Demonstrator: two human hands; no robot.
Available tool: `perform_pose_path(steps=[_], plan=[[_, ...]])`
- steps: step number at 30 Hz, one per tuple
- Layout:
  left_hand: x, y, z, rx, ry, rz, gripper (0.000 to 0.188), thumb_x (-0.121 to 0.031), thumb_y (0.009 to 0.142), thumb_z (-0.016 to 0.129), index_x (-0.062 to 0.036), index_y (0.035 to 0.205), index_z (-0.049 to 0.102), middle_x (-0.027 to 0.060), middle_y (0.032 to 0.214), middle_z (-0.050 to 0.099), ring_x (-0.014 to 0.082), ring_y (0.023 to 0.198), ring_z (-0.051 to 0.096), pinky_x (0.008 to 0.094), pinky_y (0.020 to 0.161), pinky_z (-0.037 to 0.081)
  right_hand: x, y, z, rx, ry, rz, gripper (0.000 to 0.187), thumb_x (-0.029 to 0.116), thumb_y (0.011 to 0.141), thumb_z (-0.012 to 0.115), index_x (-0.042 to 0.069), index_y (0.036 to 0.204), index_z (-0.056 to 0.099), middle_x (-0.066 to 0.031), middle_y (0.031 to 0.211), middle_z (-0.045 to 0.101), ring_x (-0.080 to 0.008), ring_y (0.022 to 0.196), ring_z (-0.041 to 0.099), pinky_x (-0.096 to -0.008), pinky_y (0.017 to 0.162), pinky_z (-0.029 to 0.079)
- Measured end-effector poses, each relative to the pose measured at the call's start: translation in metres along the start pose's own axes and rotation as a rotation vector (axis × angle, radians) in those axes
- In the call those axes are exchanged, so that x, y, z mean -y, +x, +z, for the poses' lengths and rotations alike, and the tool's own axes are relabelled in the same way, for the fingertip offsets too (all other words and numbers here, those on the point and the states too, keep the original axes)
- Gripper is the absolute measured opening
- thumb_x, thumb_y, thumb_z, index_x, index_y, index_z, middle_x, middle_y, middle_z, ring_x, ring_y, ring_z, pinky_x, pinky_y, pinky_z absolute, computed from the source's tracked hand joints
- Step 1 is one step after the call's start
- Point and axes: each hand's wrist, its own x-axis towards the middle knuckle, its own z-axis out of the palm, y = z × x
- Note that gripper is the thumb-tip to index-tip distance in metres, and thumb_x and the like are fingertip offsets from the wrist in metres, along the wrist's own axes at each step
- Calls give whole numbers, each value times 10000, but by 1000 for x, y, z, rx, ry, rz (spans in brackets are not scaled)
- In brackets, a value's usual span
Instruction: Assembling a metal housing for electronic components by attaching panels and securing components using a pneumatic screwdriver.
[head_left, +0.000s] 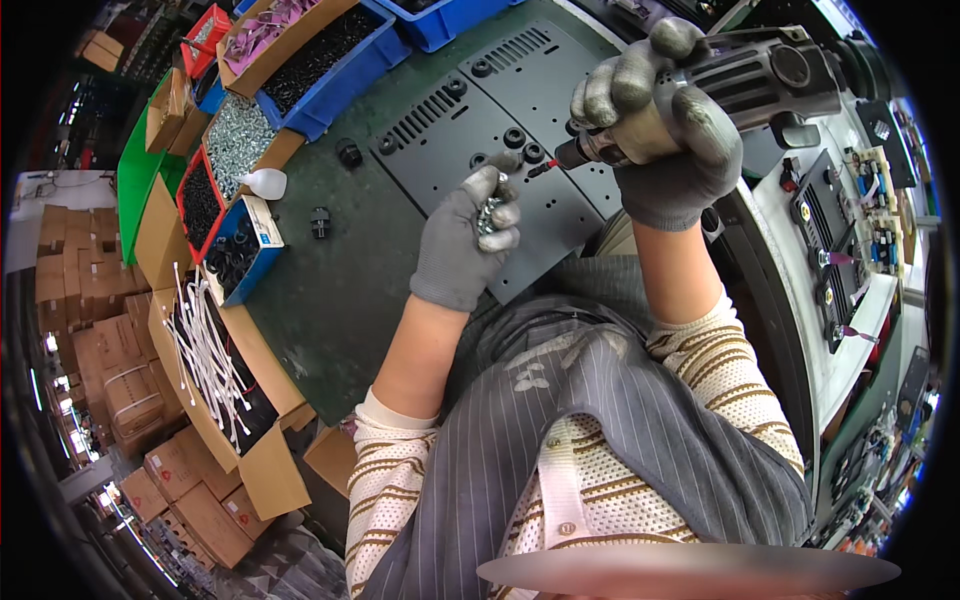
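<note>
My right hand (690, 160), in a grey glove, is wrapped round a dark power screwdriver (770, 82). Its bit (545, 167) points left and reaches a small black part beside my left fingertips; whether they touch I cannot tell. My left hand (458, 245), also gloved, curls its fingers round several small shiny screws (488, 214), with thumb and forefinger near the bit. Under both hands lie dark metal panels (540, 215) with holes and rows of slots. Round black feet (455, 87) sit on the panels, some partly hidden by my hands.
Along the left stand a blue bin of black parts (325, 75), a carton of silver screws (240, 135), a red tray (203, 205) and a carton of white cable ties (205, 350). Loose black pieces (320, 222) lie on the green bench (330, 300). Boards stand on a bench (840, 370) at right.
</note>
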Motion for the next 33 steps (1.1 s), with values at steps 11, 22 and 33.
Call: perform_pose_path(steps=[11,22,33], plan=[[24,-6,17,157,-129,-98,229,-160,981,449,-10,1142,511,47,811,534,57,564,394,141,388,324,19,-11,-5,135,61,-70,428,256,802,569,108,1179,431,-61,864,565,-191,644,543,-339,600,442],[32,17,33,367,-188,-299,265,-205,983,461,-5,1146,521,14,743,503,42,520,365,148,390,303,36,-6,-31,299,90,-158,518,334,804,575,78,1228,426,-21,823,525,-138,615,496,-287,562,434],[-6,89,49,32,2140,678,454,-430,799,655,-91,1102,648,104,980,669,249,833,647,350,755,500,49,18,-45,-437,-135,-149,390,154,771,595,26,1123,487,-104,781,590,-219,670,596,-346,622,516]])
